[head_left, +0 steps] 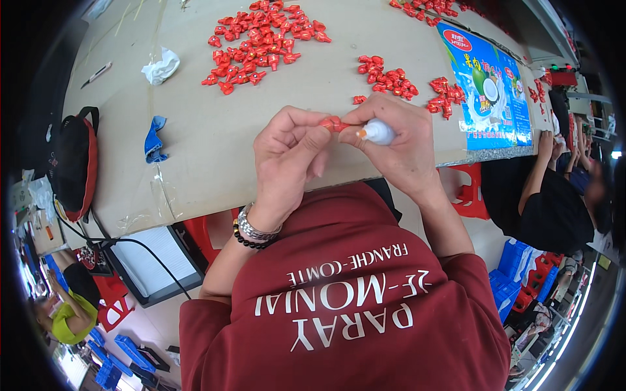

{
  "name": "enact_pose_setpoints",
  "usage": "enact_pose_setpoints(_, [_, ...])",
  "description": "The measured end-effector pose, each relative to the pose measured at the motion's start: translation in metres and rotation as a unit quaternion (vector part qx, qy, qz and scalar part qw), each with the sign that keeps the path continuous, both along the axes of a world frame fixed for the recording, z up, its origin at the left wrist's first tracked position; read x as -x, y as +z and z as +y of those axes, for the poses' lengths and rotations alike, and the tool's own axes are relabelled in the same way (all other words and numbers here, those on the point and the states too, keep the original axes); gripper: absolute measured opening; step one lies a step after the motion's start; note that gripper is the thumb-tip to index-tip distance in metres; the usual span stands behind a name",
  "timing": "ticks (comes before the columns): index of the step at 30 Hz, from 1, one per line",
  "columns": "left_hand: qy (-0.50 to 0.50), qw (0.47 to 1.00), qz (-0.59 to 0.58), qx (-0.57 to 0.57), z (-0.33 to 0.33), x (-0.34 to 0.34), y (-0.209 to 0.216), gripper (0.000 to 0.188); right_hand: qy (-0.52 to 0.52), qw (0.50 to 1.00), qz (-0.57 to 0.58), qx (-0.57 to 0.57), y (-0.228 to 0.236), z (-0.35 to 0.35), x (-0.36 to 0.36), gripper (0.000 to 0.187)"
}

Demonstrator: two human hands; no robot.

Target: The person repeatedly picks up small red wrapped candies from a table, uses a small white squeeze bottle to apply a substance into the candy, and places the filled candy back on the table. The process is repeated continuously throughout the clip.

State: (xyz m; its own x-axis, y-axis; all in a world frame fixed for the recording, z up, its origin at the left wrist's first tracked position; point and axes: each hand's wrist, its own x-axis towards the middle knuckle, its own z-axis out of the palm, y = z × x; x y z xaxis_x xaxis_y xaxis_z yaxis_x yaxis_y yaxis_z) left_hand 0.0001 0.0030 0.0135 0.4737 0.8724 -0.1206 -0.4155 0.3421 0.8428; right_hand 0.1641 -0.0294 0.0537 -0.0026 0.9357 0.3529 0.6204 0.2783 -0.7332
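On the tan table (202, 140), red pieces (257, 39); stool (475, 205) beside.

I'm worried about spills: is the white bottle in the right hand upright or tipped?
Tipped: the bottle has its orange tip pointing toward the left hand.

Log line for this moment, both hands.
left hand: pinching red piece | right hand: at same piece, holding white bottle | red piles: on table
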Motion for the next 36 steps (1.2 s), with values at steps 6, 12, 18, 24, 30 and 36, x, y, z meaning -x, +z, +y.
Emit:
enact_pose_setpoints(6, [-0.054, 0.977, -0.109, 0.173, 0.002, 0.005, -0.003, 0.014, 0.017, 0.996, 0.088, 0.003, -0.006, 0.009, -0.010, 0.026])
enact_pose_setpoints(12, [-0.079, 0.973, -0.109, 0.187, -0.001, 0.007, -0.005, 0.019, 0.012, 0.980, 0.185, 0.068, -0.015, 0.010, -0.007, 0.020])
enact_pose_setpoints(18, [-0.062, 0.989, -0.040, 0.129, -0.003, 0.005, 0.001, 0.021, 0.020, 0.978, 0.190, 0.090, -0.012, 0.007, -0.006, 0.016])
enact_pose_setpoints(24, [-0.036, 0.997, 0.013, 0.060, -0.007, 0.003, 0.002, 0.014, 0.040, 0.972, 0.216, 0.083, -0.022, 0.005, -0.006, 0.018])
enact_pose_setpoints(30, [-0.022, 1.000, 0.020, 0.007, -0.008, 0.003, -0.003, 0.013, 0.034, 0.980, 0.186, 0.056, -0.021, 0.001, -0.003, 0.018])
enact_pose_setpoints(36, [-0.006, 1.000, 0.025, 0.010, -0.009, 0.000, -0.001, 0.013, 0.030, 0.982, 0.182, 0.031, -0.024, 0.002, -0.002, 0.016])
